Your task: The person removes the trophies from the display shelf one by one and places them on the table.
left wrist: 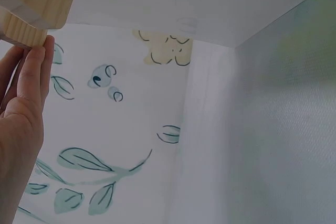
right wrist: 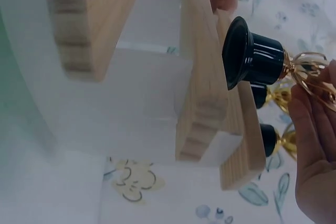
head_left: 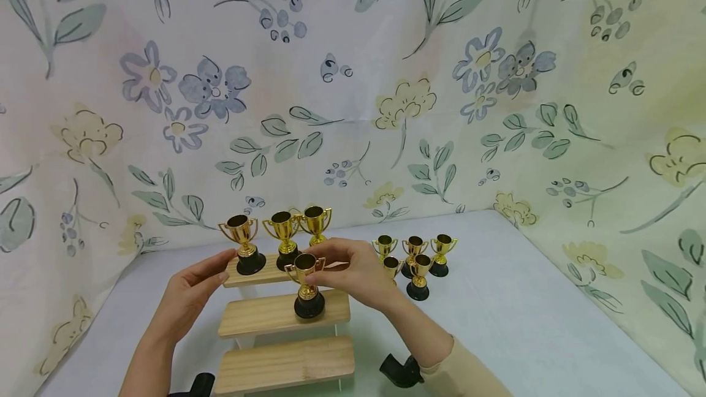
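A small gold trophy cup [head_left: 306,280] with a black base is pinched by its cup in my right hand [head_left: 355,271]. Its base shows close over the middle wooden step [head_left: 265,316] in the head view; the right wrist view shows the black base [right wrist: 262,59] tipped sideways in the picture, right beside a board's edge. My left hand [head_left: 190,293] has its extended fingertips at the left end of the top wooden step [head_left: 242,280]. From the left wrist, those fingers [left wrist: 31,77] meet the board end [left wrist: 31,32]. Three trophies, one a gold cup [head_left: 240,231], stand on the top step.
The bottom wooden step [head_left: 284,365] is nearest me. To the right, several more small trophies [head_left: 443,253] stand grouped on the white tabletop [head_left: 524,305]. A flowered cloth [head_left: 353,103] hangs behind. Black wrist gear [head_left: 401,371] shows by my right forearm.
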Available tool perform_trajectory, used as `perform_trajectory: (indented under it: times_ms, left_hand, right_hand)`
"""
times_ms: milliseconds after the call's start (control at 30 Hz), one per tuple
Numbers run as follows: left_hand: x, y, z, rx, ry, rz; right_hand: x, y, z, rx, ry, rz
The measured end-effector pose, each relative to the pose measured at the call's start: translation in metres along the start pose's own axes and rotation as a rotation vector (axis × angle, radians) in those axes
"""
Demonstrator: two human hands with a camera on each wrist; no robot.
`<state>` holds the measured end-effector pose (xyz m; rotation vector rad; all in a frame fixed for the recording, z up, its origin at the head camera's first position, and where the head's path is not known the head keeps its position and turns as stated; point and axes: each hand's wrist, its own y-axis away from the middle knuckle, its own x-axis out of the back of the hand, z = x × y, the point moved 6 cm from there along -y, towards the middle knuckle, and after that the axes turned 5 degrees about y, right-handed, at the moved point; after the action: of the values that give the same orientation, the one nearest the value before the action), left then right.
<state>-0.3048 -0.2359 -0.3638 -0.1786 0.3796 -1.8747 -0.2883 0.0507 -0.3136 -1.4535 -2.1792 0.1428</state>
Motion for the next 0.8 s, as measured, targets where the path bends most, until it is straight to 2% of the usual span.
perform_trajectory:
  times_ms: [800]
  left_hand:
    - [0.001, 0.000, -0.001, -0.006, -0.001, -0.002]
  right_hand:
    - [0.063, 0.023, 0.021, -0.032, 0.074, 0.036]
